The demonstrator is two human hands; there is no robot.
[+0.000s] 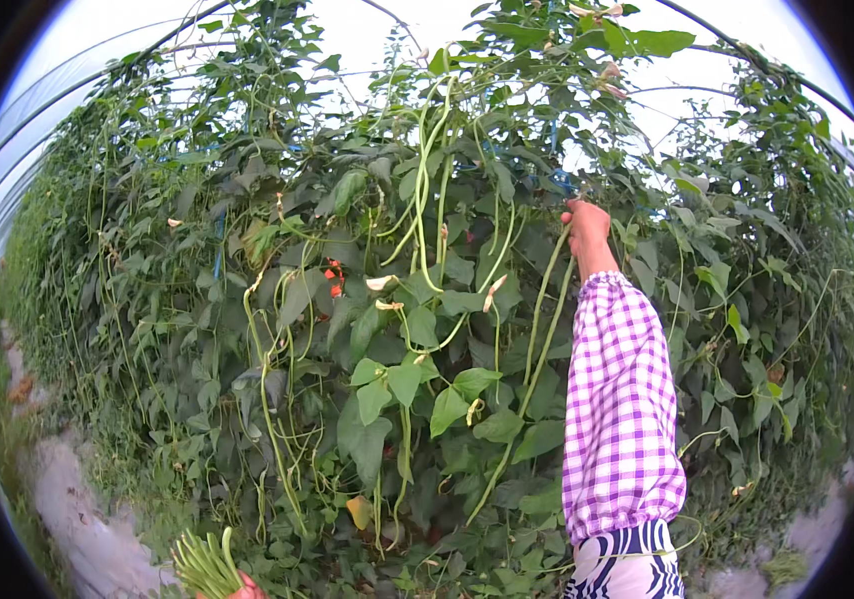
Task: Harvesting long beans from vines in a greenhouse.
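At the bottom left edge, my left hand (246,588) holds a bundle of long green beans (206,565), their ends fanned upward; most of this hand is cut off by the frame. My right hand (586,228) is raised among the leaves, closed around the top of a pair of long bean pods (551,318) that hang down beside my checked sleeve (618,404). What the fingertips touch above the pods is partly hidden. More long pods (423,176) hang from the vines near the middle, and another long pod (267,397) hangs further left.
A dense wall of climbing bean vines (367,337) stands before me. Blue twine (219,243) runs through it at places. Curved tunnel poles (165,34) arch overhead under pale sheeting. Pale ground cover (94,517) lies at the lower left, and more shows at the lower right.
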